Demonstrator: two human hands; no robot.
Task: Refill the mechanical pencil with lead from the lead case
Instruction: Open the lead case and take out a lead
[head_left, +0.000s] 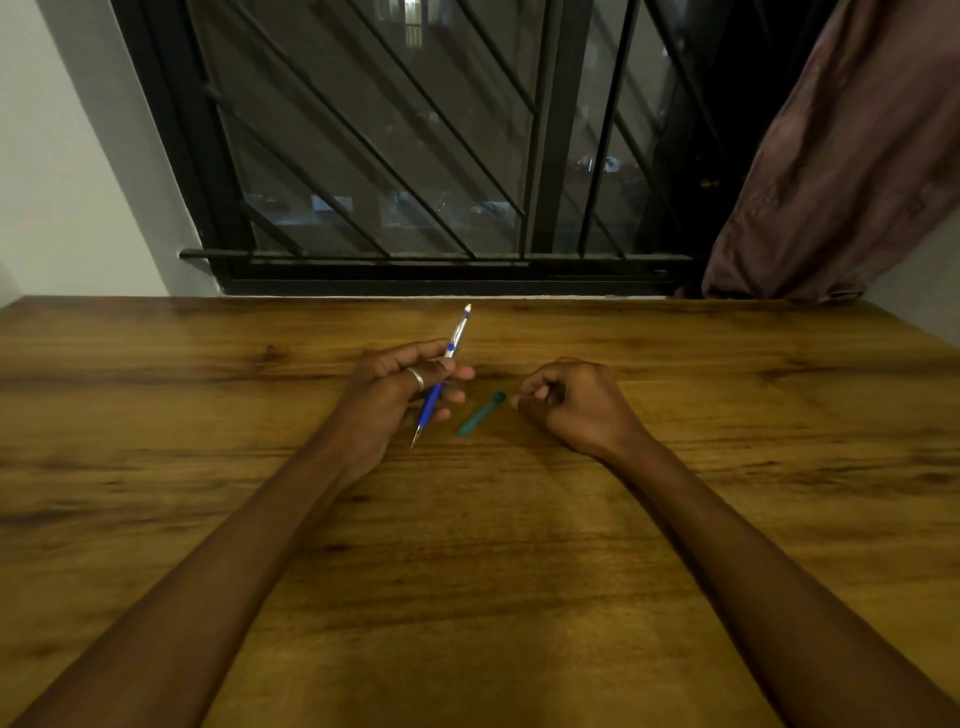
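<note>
Left hand (387, 397) gripped the blue-and-clear plastic mechanical pencil (451, 349); right hand (576, 405) lay curled, its grip unclear, beside the teal plastic lead case (482, 414)

Slim plastic mechanical pencil (431, 402): blue grip, clear silvery barrel, white cap.
Small tubular lead case (481, 414): teal green.
Wooden table (467, 571): brown, dark grain streaks.
Far metal window grille (545, 130): black diagonals.

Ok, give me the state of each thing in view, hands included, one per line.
mechanical pencil: gripped in the left hand, tip down, end cap on.
lead case: lying flat on the table between the hands, untouched.
left hand: grips the pencil.
right hand: fingers curled, nothing seen in it.
curtain: pulled to the right of the window.
</note>
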